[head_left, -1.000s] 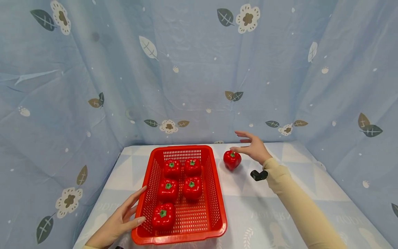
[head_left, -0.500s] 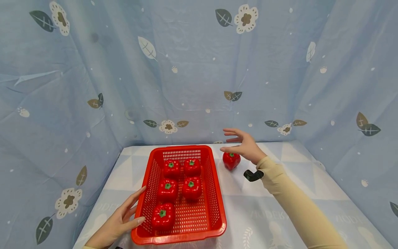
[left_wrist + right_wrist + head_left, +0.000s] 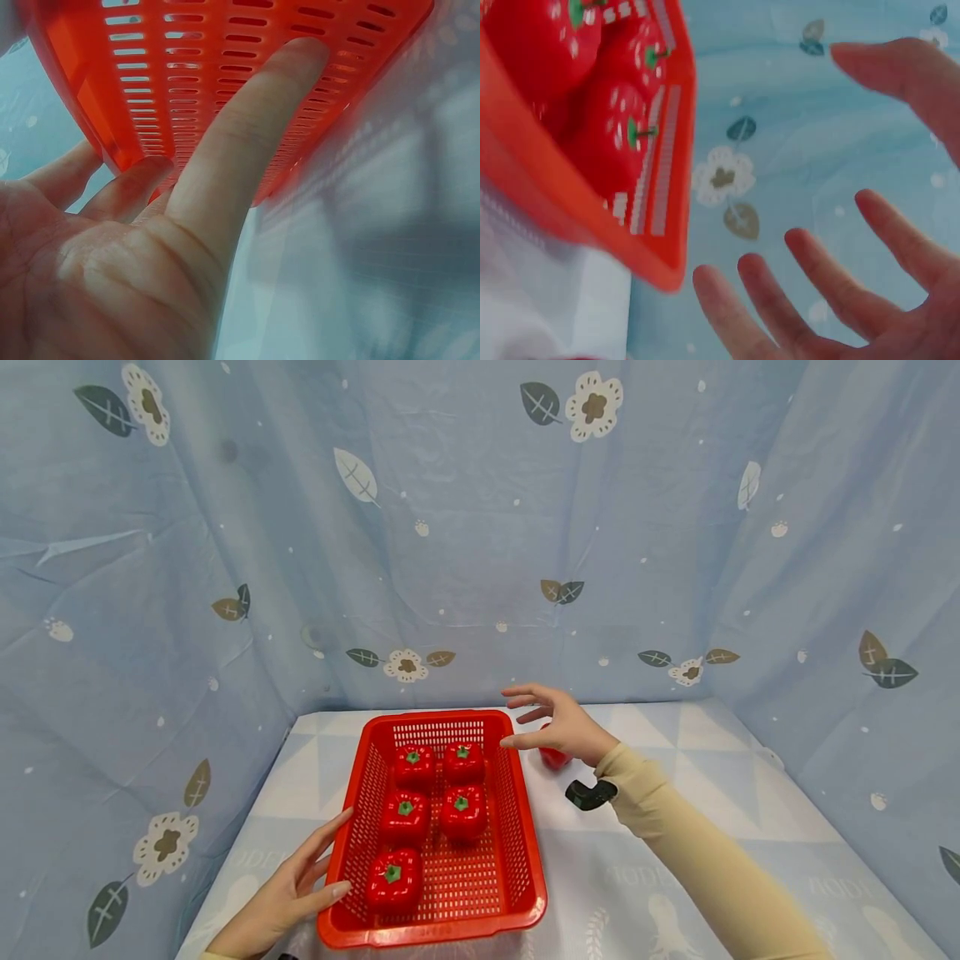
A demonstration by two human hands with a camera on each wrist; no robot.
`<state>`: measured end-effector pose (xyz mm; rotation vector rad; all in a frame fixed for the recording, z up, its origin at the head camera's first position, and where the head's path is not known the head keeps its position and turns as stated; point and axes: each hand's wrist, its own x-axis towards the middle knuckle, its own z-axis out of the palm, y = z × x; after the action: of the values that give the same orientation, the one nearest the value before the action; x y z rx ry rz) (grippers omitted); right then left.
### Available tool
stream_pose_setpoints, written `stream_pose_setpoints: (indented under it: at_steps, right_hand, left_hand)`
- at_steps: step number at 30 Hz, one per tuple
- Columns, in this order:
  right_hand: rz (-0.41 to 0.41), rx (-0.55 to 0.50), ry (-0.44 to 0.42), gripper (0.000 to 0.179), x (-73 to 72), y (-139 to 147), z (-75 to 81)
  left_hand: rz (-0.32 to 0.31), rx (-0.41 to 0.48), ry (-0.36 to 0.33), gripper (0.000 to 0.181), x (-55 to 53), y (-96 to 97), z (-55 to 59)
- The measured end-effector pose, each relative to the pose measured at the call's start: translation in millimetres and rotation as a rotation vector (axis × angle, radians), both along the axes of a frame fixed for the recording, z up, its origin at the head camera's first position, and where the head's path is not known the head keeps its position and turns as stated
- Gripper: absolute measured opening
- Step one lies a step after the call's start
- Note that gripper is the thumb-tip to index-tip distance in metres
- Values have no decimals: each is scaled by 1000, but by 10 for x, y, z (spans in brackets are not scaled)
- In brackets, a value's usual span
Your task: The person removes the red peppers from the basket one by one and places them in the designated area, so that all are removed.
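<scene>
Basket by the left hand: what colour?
The basket is red; the head view shows it best.

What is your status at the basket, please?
Left hand touching left of basket. Right hand empty, near its far right corner. Five peppers inside. Sixth pepper outside on the right, partly hidden by right hand.

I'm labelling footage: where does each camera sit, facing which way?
Head: on the head, facing forward and down at the red basket; left hand, right hand and right sleeve show.
Left wrist: on that wrist, facing the slotted wall of the basket; the left hand shows.
Right wrist: on that wrist, facing the curtain past the basket; the right hand shows.
Shared: head and right wrist both show peppers in the basket.
</scene>
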<state>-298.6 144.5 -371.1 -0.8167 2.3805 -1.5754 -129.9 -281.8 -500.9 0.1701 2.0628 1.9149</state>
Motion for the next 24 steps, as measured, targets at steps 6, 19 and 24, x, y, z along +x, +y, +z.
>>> stream_pose_setpoints:
  at_steps: [6, 19, 24]
  right_hand:
    - [12, 23, -27, 76, 122, -180, 4]
    - [6, -31, -60, 75, 336, -496, -160]
    - [18, -29, -73, 75, 380, -577, -249]
  left_hand:
    - [12, -15, -4, 90, -9, 10, 11]
    - [41, -36, -11, 88, -4, 25, 6]
    - [23, -10, -4, 87, 8, 20, -14]
